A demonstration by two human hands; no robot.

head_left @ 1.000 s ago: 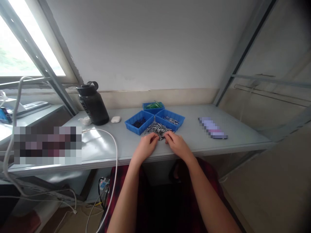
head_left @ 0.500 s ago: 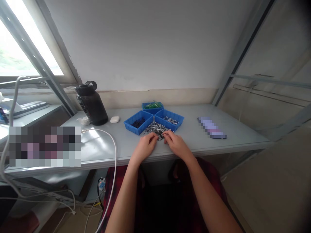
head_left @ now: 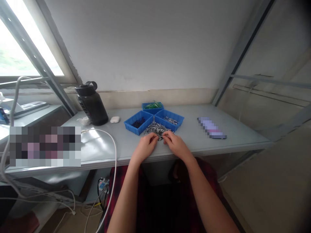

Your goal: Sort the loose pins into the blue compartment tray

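My left hand and my right hand face each other at the near edge of a pile of thin silvery sticks with dark parts. Fingers and thumbs on both sides are pinched together, with a thin silvery stick between the fingertips; its ends are hidden. Just behind the pile, a blue bin on the left holds small dark pieces. The right blue bin contains slim metal rods. Green slender pieces lie in a third blue bin at the back.
On the grey table a phone lies to the right. A dark water bottle and a white earphone case stand left of the bins. A white cable loops over the table's front edge.
Both hands stay almost in place at the pile, with only slight shifts of the fingers. The bins and other things have not moved.
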